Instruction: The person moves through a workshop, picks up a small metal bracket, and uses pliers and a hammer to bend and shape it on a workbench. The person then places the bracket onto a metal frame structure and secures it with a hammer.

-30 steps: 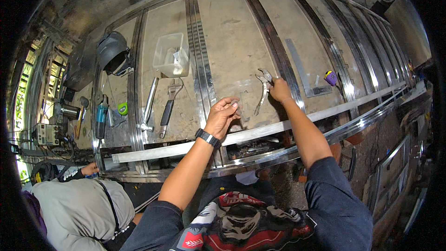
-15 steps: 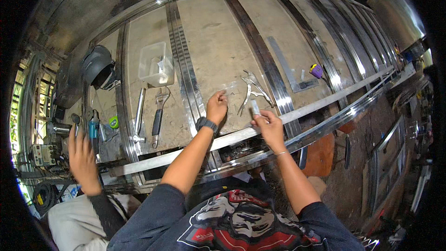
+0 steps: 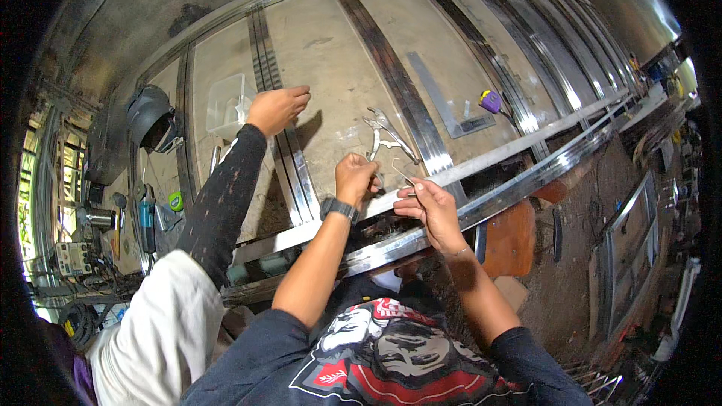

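My right hand [image 3: 432,210] pinches a thin bent metal rod [image 3: 401,168] with a hooked end pointing up and away. Close on its left, my left hand [image 3: 356,178] is closed with fingertips together; what it holds, if anything, I cannot make out. Just beyond the left hand, locking pliers [image 3: 386,137] lie on the tabletop, one handle partly hidden behind that hand. A pale metal bar [image 3: 481,167] runs below and between my hands along the near side of the table. A co-worker's hand [image 3: 278,109] reaches in from the left above a clear plastic box [image 3: 226,105].
A steel square [image 3: 444,101] and a purple tape measure [image 3: 491,101] lie farther right. To the left are a dark welding helmet [image 3: 150,116], a green tape measure [image 3: 175,201] and a teal power tool [image 3: 147,214]. The co-worker's black sleeve [image 3: 226,180] crosses the table. Shiny metal strips [image 3: 391,68] span the tabletop.
The co-worker's arm has swung in over the table from the left. My hands have come closer together. The short grey piece in my right hand no longer shows; the bent rod does. The view has shifted.
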The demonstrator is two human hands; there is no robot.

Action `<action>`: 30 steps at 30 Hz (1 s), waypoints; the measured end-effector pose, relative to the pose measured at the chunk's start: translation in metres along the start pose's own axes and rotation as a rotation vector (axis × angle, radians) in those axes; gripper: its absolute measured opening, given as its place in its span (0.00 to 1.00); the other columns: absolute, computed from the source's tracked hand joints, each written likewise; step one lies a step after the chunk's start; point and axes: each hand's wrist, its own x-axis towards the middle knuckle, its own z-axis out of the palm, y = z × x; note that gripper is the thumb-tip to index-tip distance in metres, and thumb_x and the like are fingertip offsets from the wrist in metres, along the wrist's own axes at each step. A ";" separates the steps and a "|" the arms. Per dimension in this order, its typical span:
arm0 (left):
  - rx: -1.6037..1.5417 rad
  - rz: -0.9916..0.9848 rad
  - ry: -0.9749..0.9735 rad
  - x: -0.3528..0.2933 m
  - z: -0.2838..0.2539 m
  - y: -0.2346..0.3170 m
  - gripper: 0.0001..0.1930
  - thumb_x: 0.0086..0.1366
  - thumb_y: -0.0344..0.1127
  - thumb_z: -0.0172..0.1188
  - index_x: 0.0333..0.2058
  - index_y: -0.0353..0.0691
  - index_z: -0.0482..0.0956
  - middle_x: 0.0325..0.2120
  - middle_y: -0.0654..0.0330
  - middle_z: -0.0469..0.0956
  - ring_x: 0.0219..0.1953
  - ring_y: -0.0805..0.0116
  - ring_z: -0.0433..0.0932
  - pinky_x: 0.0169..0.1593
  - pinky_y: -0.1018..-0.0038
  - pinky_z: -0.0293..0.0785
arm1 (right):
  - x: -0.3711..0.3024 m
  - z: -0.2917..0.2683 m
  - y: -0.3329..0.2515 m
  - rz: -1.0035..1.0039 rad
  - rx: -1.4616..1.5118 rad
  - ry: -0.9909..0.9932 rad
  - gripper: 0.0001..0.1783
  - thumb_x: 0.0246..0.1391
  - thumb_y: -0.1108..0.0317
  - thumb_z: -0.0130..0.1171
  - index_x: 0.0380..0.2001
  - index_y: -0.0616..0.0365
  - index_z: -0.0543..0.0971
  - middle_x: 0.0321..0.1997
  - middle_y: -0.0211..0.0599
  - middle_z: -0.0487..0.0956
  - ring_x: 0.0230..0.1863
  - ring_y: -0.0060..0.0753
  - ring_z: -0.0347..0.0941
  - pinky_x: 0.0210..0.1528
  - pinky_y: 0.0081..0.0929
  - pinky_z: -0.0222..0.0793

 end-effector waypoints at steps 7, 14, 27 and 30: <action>-0.396 0.055 -0.293 -0.093 0.021 0.045 0.13 0.65 0.25 0.69 0.38 0.38 0.69 0.30 0.53 0.82 0.25 0.67 0.83 0.23 0.76 0.80 | -0.043 0.010 -0.055 -0.065 0.006 -0.027 0.22 0.73 0.59 0.52 0.56 0.69 0.76 0.41 0.38 0.80 0.37 0.30 0.81 0.42 0.30 0.83; -0.327 0.248 -0.498 -0.114 0.024 0.063 0.26 0.64 0.21 0.68 0.58 0.34 0.69 0.35 0.53 0.84 0.31 0.66 0.85 0.33 0.74 0.84 | -0.067 0.020 -0.077 -0.343 -0.447 -0.058 0.19 0.73 0.61 0.53 0.53 0.67 0.80 0.39 0.31 0.78 0.36 0.24 0.78 0.40 0.24 0.79; -0.311 0.370 -0.649 -0.152 0.034 0.072 0.23 0.67 0.19 0.63 0.59 0.32 0.70 0.39 0.45 0.84 0.37 0.57 0.87 0.41 0.65 0.88 | -0.111 0.032 -0.106 -0.648 -0.806 0.032 0.12 0.72 0.70 0.52 0.47 0.65 0.82 0.41 0.35 0.78 0.38 0.22 0.75 0.36 0.20 0.74; -0.360 0.384 -0.655 -0.151 0.037 0.068 0.22 0.67 0.18 0.62 0.58 0.33 0.70 0.39 0.42 0.84 0.37 0.55 0.87 0.40 0.64 0.88 | -0.111 0.031 -0.108 -0.707 -0.823 0.039 0.11 0.70 0.72 0.53 0.46 0.66 0.82 0.40 0.37 0.78 0.37 0.26 0.76 0.37 0.23 0.73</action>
